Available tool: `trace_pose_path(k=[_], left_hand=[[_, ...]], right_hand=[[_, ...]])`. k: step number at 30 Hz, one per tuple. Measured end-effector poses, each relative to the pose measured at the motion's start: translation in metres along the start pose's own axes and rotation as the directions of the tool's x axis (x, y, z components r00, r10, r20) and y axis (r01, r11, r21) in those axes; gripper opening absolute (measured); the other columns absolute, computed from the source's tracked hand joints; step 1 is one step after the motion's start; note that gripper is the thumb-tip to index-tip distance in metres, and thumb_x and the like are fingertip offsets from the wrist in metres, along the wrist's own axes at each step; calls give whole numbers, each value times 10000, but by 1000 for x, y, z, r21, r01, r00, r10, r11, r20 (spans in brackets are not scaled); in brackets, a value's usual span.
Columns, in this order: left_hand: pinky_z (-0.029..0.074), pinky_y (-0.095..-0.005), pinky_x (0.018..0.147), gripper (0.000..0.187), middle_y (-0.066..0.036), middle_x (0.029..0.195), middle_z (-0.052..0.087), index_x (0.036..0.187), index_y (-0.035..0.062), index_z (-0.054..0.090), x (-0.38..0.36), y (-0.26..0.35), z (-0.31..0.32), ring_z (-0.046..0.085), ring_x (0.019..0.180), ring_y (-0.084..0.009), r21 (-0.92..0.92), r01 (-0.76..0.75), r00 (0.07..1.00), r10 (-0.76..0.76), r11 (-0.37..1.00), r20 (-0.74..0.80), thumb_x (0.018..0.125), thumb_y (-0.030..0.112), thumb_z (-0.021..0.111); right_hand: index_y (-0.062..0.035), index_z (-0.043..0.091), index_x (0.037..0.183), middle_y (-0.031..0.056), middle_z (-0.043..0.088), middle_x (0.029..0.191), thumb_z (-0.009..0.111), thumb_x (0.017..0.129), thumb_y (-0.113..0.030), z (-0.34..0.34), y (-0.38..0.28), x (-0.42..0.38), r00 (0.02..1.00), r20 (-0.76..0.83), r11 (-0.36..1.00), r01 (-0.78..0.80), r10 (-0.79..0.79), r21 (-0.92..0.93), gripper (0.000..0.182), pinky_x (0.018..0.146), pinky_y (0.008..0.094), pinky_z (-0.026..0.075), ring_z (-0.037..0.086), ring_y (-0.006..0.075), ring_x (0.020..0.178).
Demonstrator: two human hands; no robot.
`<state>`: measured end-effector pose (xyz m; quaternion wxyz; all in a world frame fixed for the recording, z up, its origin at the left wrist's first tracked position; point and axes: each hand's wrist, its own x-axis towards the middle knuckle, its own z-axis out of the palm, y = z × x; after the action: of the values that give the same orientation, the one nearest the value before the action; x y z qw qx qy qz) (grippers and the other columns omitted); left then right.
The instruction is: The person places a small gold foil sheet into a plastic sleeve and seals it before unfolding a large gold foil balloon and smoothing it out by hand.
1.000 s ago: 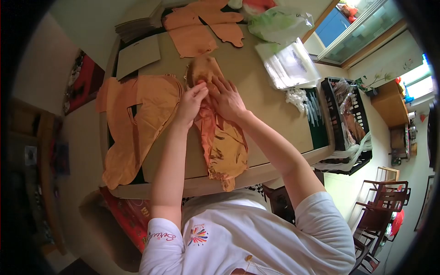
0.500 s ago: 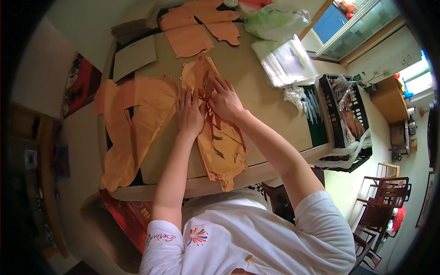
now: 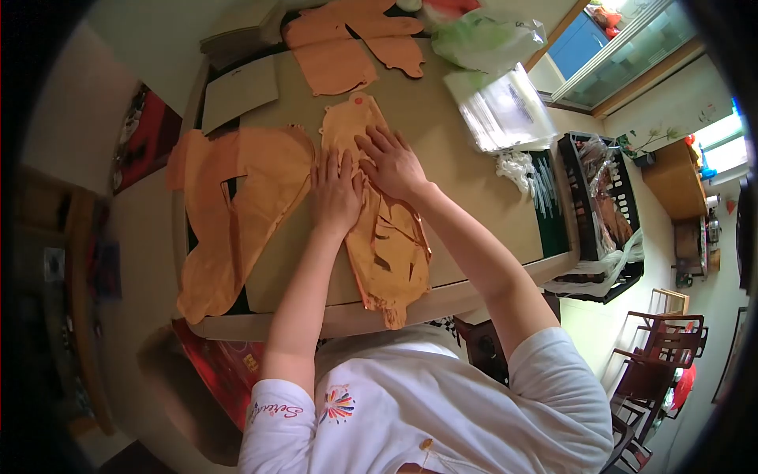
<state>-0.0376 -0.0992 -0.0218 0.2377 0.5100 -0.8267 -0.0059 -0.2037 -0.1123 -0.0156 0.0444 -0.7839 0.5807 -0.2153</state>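
Observation:
A shiny orange foil piece point(image 3: 388, 253) lies lengthwise on the table, its narrow end over the near edge. My left hand point(image 3: 337, 192) rests flat on its left side, fingers extended. Beside it, my right hand point(image 3: 392, 164) presses on the foil's upper middle with its fingers spread. Both hands are open, and the foil under them is hidden. To the left lies a larger stack of orange foil pieces point(image 3: 264, 197). More orange foil point(image 3: 332, 59) is at the table's far side.
Card sheets point(image 3: 241, 93) lie at the far left. Clear plastic bags point(image 3: 505, 110), a green-white bag point(image 3: 493, 39), a white bundle point(image 3: 515, 170) and clear strips point(image 3: 543, 188) are on the right. A black crate point(image 3: 600, 205) stands beyond the table's right edge point(image 3: 564, 265).
The foil's upper end now lies flatter and its round mark shows. My right hand's fingers are spread wider. The whole view has shifted slightly.

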Motion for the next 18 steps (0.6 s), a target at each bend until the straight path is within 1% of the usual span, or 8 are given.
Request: trace_pose_path(k=[2, 5, 8, 11, 14, 17, 18], left_hand=[[290, -507, 1097, 488, -237, 1389, 423, 1332, -13, 448, 0, -2, 4, 357, 1338, -375, 32, -46, 993, 50, 998, -103, 952, 290, 492], [289, -509, 1097, 487, -261, 1384, 417, 1323, -30, 447, 0, -1, 4, 357, 1334, -384, 29, -26, 999, 27, 999, -33, 952, 282, 496], [283, -504, 1102, 484, -247, 1389, 419, 1327, -29, 445, -3, 0, 2, 348, 1345, -376, 26, -24, 999, 25, 999, -23, 952, 274, 490], [269, -505, 1110, 459, -234, 1413, 405, 1336, -31, 439, -15, 6, -5, 334, 1361, -360, -11, -52, 998, 52, 999, 19, 956, 225, 466], [225, -516, 1126, 448, -218, 1456, 371, 1381, -24, 405, -38, 5, -9, 320, 1374, -357, -129, -66, 991, 81, 989, 111, 973, 161, 419], [213, -514, 1132, 444, -214, 1458, 370, 1382, -27, 404, -57, 6, -25, 317, 1375, -361, -238, -41, 984, 81, 970, 161, 964, 123, 413], [217, -514, 1131, 444, -217, 1457, 372, 1381, -28, 406, -62, 5, -28, 317, 1374, -362, -238, -60, 981, 102, 969, 168, 963, 124, 417]], right_hand=[[-110, 449, 1378, 166, 386, 1465, 477, 938, -358, 0, -1, -2, 1000, -10, 1000, -11, 11, 0, 506, 1142, 472, 235, 308, 321, 1386], [-105, 453, 1371, 178, 385, 1462, 478, 936, -362, -1, -1, -3, 999, -29, 1000, -21, 21, -11, 506, 1143, 468, 232, 308, 320, 1387], [-104, 448, 1370, 181, 384, 1461, 475, 937, -371, -1, -2, -1, 999, -16, 999, -29, 29, -15, 509, 1141, 471, 231, 306, 323, 1387], [-112, 432, 1382, 173, 379, 1465, 472, 942, -381, 1, -1, -2, 999, -12, 999, -33, 32, -1, 518, 1137, 480, 234, 302, 328, 1387], [-119, 430, 1383, 169, 379, 1466, 477, 939, -381, 3, 1, -1, 999, -20, 1000, -29, 29, -8, 518, 1136, 475, 236, 302, 326, 1388], [-124, 433, 1383, 163, 377, 1469, 466, 940, -391, 3, 2, -1, 999, -13, 999, -32, 32, -7, 518, 1144, 465, 223, 297, 317, 1393], [-122, 435, 1383, 162, 373, 1474, 454, 943, -400, 2, 1, 0, 999, -3, 999, -37, 37, -4, 521, 1152, 459, 211, 289, 308, 1398]])
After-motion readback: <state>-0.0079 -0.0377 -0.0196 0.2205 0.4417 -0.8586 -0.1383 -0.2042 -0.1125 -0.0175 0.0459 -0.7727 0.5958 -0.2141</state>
